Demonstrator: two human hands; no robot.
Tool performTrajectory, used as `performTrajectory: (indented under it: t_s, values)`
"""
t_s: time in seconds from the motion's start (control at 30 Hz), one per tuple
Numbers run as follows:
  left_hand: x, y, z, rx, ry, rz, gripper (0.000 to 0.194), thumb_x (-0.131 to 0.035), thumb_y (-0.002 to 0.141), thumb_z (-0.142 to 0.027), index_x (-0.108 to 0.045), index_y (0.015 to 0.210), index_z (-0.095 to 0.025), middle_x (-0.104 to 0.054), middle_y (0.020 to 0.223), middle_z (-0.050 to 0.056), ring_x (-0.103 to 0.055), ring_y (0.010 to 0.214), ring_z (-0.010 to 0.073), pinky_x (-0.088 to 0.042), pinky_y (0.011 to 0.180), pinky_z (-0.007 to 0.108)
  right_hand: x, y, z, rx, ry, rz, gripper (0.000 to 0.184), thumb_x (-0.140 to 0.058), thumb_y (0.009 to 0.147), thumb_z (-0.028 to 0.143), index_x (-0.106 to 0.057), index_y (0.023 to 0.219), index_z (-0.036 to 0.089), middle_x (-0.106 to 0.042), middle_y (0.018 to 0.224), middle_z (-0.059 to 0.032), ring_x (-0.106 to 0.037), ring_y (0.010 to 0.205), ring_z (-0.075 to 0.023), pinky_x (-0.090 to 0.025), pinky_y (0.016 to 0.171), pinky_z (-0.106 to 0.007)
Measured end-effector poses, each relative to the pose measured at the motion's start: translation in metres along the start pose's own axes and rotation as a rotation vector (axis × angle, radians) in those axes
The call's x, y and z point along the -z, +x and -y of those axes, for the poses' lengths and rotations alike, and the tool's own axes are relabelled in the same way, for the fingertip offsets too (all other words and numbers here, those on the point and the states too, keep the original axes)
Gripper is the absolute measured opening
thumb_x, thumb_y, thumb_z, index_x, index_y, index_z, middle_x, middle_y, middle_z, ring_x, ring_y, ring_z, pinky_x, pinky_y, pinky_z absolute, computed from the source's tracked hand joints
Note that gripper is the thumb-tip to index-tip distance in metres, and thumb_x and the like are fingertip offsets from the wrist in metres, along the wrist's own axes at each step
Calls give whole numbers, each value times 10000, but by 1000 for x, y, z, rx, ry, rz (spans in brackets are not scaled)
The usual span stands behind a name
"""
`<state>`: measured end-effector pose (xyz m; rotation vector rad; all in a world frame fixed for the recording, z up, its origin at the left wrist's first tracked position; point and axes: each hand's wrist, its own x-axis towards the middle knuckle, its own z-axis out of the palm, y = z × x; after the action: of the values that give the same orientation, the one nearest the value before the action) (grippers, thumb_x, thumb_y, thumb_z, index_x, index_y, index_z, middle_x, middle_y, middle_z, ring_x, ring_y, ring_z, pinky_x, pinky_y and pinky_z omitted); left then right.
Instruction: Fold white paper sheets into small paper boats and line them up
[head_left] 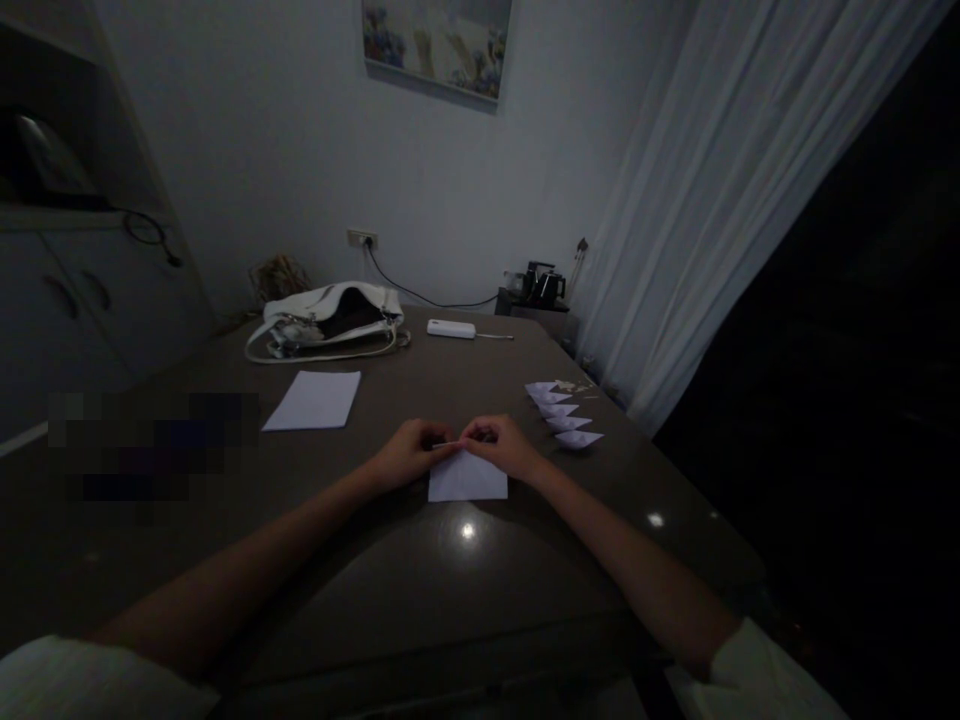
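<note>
A white sheet of paper [469, 482] lies on the dark table in front of me, its far edge pinched between my fingers. My left hand [411, 453] grips that edge from the left, thumb and fingers closed on it. From the right, my right hand [504, 446] pinches the same edge, and the fingertips of both hands meet near its middle. Part of the paper is hidden under the hands. Right of my right hand stand several folded paper boats [576, 439] in a row. Left of my left hand sits a stack of white paper [313, 400].
A white handbag [330, 318] rests at the table's back left. Near it is a white power bank [451, 329] with a short cable. Small scraps [564, 386] lie beside the boats. A black kettle [549, 288] stands beyond the table, and a white curtain [675, 200] hangs at right.
</note>
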<state>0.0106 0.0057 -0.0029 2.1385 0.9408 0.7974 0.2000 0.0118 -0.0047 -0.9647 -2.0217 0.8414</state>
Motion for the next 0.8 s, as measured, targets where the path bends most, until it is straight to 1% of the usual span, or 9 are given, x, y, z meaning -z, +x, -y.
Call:
performTrajectory:
  t_s: [0.17, 0.3, 0.43, 0.57, 0.7, 0.8]
  values:
    - [8, 2, 2, 52, -9, -16, 313, -541, 776, -417, -620, 680, -130, -524, 585, -14, -459, 549, 118, -329, 504, 212, 8, 1, -4, -18, -32, 14, 121, -602, 746, 232, -645, 719, 122, -624, 671, -25, -540, 618, -113, -407, 591, -226]
    - [18, 3, 7, 98, -54, -62, 306, -579, 729, -424, -597, 626, -136, -522, 574, -13, -473, 558, 127, -344, 514, 220, 21, 2, -11, -64, -26, -27, 127, -592, 741, 233, -641, 715, 120, -623, 666, -21, -542, 613, -114, -408, 598, -229]
    - [23, 2, 6, 157, -147, -80, 309, -605, 696, -433, -570, 602, -140, -527, 574, -14, -484, 569, 130, -357, 525, 220, 30, 4, -16, -95, 19, -72, 137, -591, 734, 249, -638, 695, 126, -630, 658, -15, -553, 619, -119, -412, 614, -232]
    - [23, 1, 4, 171, -210, -70, 306, -612, 692, -436, -564, 616, -143, -536, 582, -13, -495, 577, 133, -368, 540, 224, 29, 5, -18, -108, 80, -94, 136, -599, 726, 259, -627, 685, 132, -619, 646, -4, -549, 612, -115, -407, 609, -228]
    - [23, 1, 8, 154, -153, -99, 309, -602, 700, -438, -568, 615, -143, -533, 588, -12, -496, 581, 138, -365, 547, 230, 25, 3, -18, -110, 143, -92, 157, -596, 737, 282, -615, 689, 134, -593, 630, 7, -522, 580, -102, -398, 578, -220]
    - [24, 1, 11, 142, -131, -108, 317, -594, 704, -445, -566, 612, -143, -530, 589, -11, -494, 578, 139, -365, 547, 233, 21, 2, -16, -118, 174, -82, 200, -607, 745, 332, -621, 731, 133, -596, 649, 2, -514, 573, -98, -397, 557, -215]
